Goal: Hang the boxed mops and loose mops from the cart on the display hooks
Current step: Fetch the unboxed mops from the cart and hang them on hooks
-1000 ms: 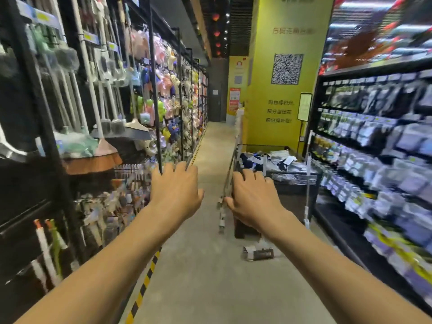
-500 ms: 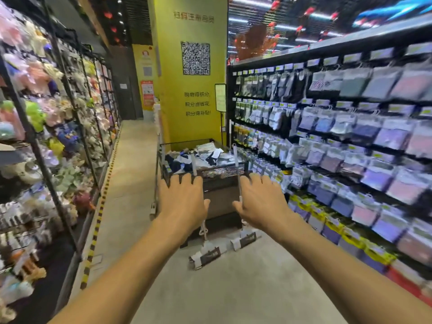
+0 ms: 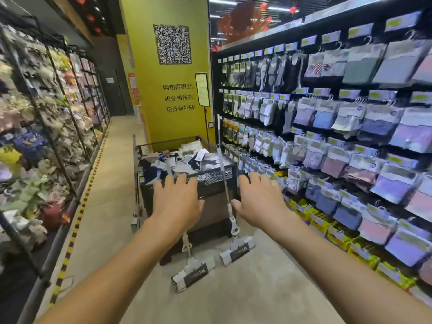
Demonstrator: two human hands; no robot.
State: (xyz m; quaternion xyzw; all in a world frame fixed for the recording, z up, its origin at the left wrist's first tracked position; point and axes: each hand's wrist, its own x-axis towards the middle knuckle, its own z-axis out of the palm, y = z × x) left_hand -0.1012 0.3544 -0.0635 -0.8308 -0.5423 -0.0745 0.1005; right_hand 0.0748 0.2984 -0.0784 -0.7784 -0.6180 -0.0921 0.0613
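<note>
Two loose flat mops with silver metal poles and grey rectangular heads stand in the aisle, their heads on the beige floor (image 3: 268,288) at the near side of a black mesh-walled cart (image 3: 216,177), their poles leaning up against it. The left mop (image 3: 192,274) is nearer; the right mop (image 3: 237,250) sits just beside it, its pole rising past the cart's rim. The cart is heaped with small packets in white, grey and dark blue.

The left hand (image 3: 176,199) and right hand (image 3: 258,199) reach forward, palms down, fingers spread and nearly straight, holding nothing. The left hand covers part of the left mop's pole; whether it touches the pole cannot be told. The right hand is just right of the right mop's pole.

To the right is a black display rack (image 3: 350,136) hung with packaged socks. To the left, a blurred rack of soft pastel goods (image 3: 35,136). Beyond the cart stands a yellow pillar with a QR code (image 3: 173,43).
</note>
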